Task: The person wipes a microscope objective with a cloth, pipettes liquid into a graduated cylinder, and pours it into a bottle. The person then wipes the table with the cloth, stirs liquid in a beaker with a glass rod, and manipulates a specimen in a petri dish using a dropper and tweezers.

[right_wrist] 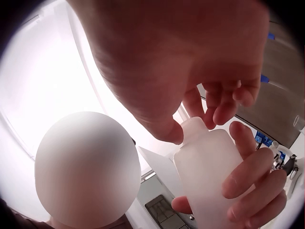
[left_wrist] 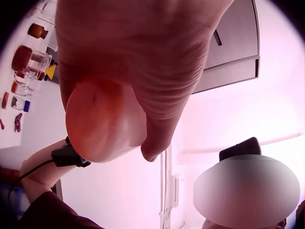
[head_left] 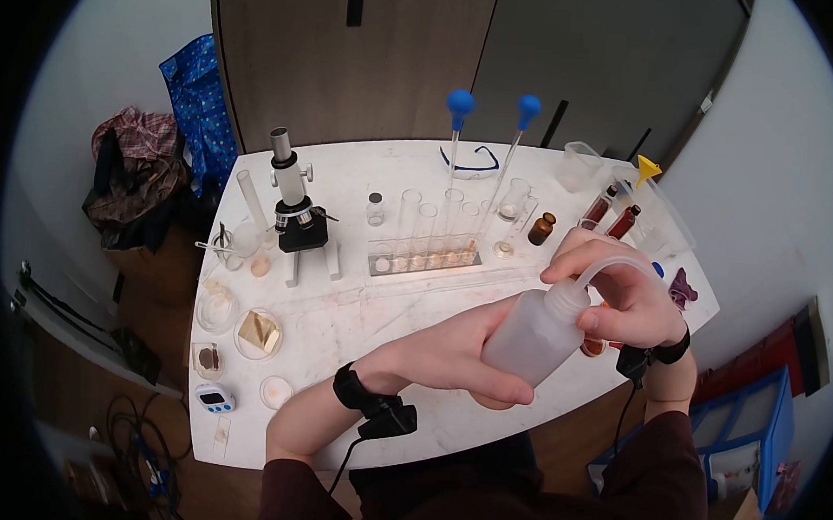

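Note:
A translucent white wash bottle [head_left: 536,340] with a bent spout tube [head_left: 612,261] is held tilted above the front right of the table. My left hand [head_left: 455,345] grips its body, thumb along the near side. In the left wrist view the bottle's rounded base [left_wrist: 102,126] shows below the palm. With thumb and fingers, my right hand [head_left: 636,302] pinches the screw cap [head_left: 563,299] at the neck. The right wrist view shows the thumb against the cap [right_wrist: 193,128] and the left fingers wrapped around the body.
Behind the hands stands a test tube rack [head_left: 426,263] with several tubes. A microscope [head_left: 298,208] is left of it. Brown bottles [head_left: 542,228], a yellow funnel [head_left: 648,170] and a clear bin [head_left: 669,215] are at the right. Petri dishes [head_left: 276,391] and a timer [head_left: 214,398] lie at the left.

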The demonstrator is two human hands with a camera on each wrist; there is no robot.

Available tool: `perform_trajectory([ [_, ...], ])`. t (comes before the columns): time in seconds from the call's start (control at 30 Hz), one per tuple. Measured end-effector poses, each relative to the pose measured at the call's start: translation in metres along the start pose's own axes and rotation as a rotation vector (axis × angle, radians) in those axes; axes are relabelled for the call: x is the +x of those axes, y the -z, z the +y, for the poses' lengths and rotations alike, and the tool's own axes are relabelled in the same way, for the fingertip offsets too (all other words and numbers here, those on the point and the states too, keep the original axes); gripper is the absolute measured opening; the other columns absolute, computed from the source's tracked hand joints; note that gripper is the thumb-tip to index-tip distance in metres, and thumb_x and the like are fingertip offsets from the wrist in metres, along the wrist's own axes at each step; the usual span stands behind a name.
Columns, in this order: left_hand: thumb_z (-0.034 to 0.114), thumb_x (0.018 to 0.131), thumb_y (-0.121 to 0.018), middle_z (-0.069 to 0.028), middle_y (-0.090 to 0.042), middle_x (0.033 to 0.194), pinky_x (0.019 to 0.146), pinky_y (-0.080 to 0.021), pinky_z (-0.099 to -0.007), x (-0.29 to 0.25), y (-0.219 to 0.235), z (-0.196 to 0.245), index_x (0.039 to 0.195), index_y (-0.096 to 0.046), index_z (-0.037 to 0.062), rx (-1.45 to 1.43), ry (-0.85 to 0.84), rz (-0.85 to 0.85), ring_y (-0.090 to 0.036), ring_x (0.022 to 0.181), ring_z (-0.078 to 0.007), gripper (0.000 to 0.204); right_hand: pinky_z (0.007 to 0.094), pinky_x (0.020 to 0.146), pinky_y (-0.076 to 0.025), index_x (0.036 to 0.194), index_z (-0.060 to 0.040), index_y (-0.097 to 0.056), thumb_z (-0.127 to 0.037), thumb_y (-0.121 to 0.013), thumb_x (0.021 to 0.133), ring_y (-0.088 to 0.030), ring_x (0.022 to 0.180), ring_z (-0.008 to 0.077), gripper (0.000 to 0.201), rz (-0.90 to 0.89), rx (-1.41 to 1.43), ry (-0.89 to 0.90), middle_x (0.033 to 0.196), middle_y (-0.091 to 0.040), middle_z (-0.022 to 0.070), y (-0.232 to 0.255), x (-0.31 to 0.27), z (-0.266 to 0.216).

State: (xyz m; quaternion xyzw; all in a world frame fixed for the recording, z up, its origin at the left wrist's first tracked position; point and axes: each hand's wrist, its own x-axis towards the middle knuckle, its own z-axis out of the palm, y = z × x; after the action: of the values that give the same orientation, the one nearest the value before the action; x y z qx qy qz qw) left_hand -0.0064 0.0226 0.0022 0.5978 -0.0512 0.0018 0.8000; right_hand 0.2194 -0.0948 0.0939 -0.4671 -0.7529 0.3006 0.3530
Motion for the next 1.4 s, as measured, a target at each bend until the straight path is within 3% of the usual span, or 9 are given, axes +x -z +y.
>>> perform_trajectory([
  [0.17,0.032,0.076,-0.097,-0.0064,-0.062,0.127,0.101,-0.052,-0.0353,0.008,0.001,-0.008,0.153,-0.042,0.0082,-0.023,-0.108,0.077,-0.061,0.118,-0.0174,0.098,0.0359,0.099,-0.046,0.137,-0.0049,-0.064,-0.042,-0.084,0.088,-0.059,0.112,0.02,0.064,0.128,0.176,-0.009,0.12,-0.061,0.0054,-0.013,0.001,0.011],
  [0.23,0.032,0.084,-0.092,-0.0093,-0.057,0.133,0.093,-0.055,-0.0355,0.011,0.003,-0.013,0.155,-0.038,0.0052,0.05,-0.22,0.099,-0.061,0.118,-0.0183,0.093,0.0361,0.1,-0.045,0.141,-0.0051,-0.061,-0.042,-0.085,0.088,-0.059,0.113,0.0193,0.069,0.142,0.182,0.049,0.122,-0.061,0.005,-0.012,-0.001,0.019],
  [0.3,0.032,0.084,-0.092,-0.0095,-0.057,0.134,0.094,-0.055,-0.0358,0.009,0.001,-0.012,0.155,-0.038,0.0048,0.065,-0.192,0.127,-0.06,0.119,-0.0184,0.093,0.0438,0.116,-0.042,0.147,-0.0059,-0.055,-0.026,-0.085,0.089,-0.057,0.129,0.0224,0.068,0.095,0.193,-0.037,0.137,-0.062,0.0091,-0.009,-0.005,0.023],
  [0.4,0.032,0.086,-0.091,-0.0101,-0.056,0.135,0.094,-0.056,-0.0358,0.012,0.001,-0.017,0.155,-0.038,0.004,0.124,-0.241,0.179,-0.061,0.12,-0.0189,0.092,0.0438,0.117,-0.04,0.144,-0.0074,-0.055,-0.024,-0.084,0.09,-0.057,0.128,0.0214,0.063,0.203,0.445,-0.181,0.133,-0.063,0.0085,-0.027,-0.001,-0.002],
  [0.47,0.031,0.086,-0.09,-0.0105,-0.056,0.135,0.093,-0.056,-0.0356,0.012,0.0,-0.017,0.155,-0.038,0.0036,0.169,-0.315,0.199,-0.061,0.12,-0.0192,0.09,0.0431,0.116,-0.04,0.143,-0.0075,-0.054,-0.022,-0.083,0.091,-0.057,0.128,0.0206,0.062,0.221,0.467,-0.11,0.131,-0.063,0.008,-0.034,0.001,0.0],
  [0.53,0.032,0.081,-0.094,-0.0086,-0.053,0.143,0.108,-0.049,-0.0395,0.01,-0.006,-0.011,0.16,-0.036,0.0069,0.104,-0.193,0.268,-0.055,0.132,-0.0213,0.101,0.0424,0.116,-0.041,0.143,-0.0076,-0.053,-0.021,-0.082,0.092,-0.058,0.128,0.0198,0.06,0.241,0.491,-0.041,0.129,-0.064,0.0075,-0.037,0.0,0.011],
  [0.93,0.03,0.088,-0.086,-0.0169,-0.056,0.138,0.105,-0.052,-0.0444,0.012,-0.008,-0.011,0.15,-0.043,0.0018,0.387,-0.278,0.418,-0.06,0.128,-0.0284,0.08,0.0442,0.117,-0.042,0.149,-0.0054,-0.047,-0.023,-0.083,0.092,-0.054,0.138,0.0226,0.07,0.354,0.276,0.052,0.143,-0.06,0.0119,-0.044,-0.006,0.031],
  [1.17,0.025,0.087,-0.089,-0.0124,-0.058,0.135,0.103,-0.053,-0.0413,0.014,-0.01,-0.01,0.145,-0.046,0.0041,0.411,-0.285,0.467,-0.061,0.125,-0.0236,0.076,0.0422,0.116,-0.042,0.147,-0.0088,-0.05,-0.021,-0.084,0.091,-0.056,0.131,0.0215,0.066,0.425,0.402,0.052,0.135,-0.06,0.0085,-0.05,-0.003,0.023],
  [1.4,0.027,0.086,-0.088,-0.0138,-0.057,0.137,0.106,-0.051,-0.0424,0.014,-0.01,-0.012,0.151,-0.043,0.004,0.44,-0.296,0.44,-0.059,0.129,-0.026,0.082,0.0399,0.113,-0.044,0.143,-0.008,-0.052,-0.024,-0.08,0.094,-0.058,0.126,0.0202,0.058,0.434,0.208,0.047,0.135,-0.064,0.0117,-0.044,-0.015,0.033],
])
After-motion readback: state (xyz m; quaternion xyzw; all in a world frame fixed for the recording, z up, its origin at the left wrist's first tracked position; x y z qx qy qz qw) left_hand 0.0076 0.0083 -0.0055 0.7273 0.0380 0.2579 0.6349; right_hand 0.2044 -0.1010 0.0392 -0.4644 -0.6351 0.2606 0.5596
